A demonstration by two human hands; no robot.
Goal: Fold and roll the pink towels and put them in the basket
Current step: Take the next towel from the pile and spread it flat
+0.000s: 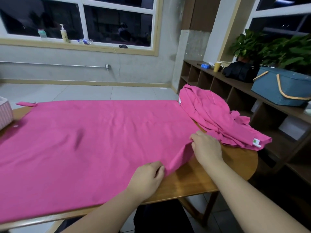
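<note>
Both hands (146, 177) pinch the towel (92, 140) edge, fingertips hidden beneath.

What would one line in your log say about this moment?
stage: starting fold | left hand: pinches spread towel edge | right hand: pinches same edge | towel pile: waiting | basket: on shelf

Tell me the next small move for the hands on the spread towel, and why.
Probably carry the pinched right end leftward to start the fold: the left hand and right hand both pinch the end of the spread towel, which lies flat on the table and unfolded.
</note>
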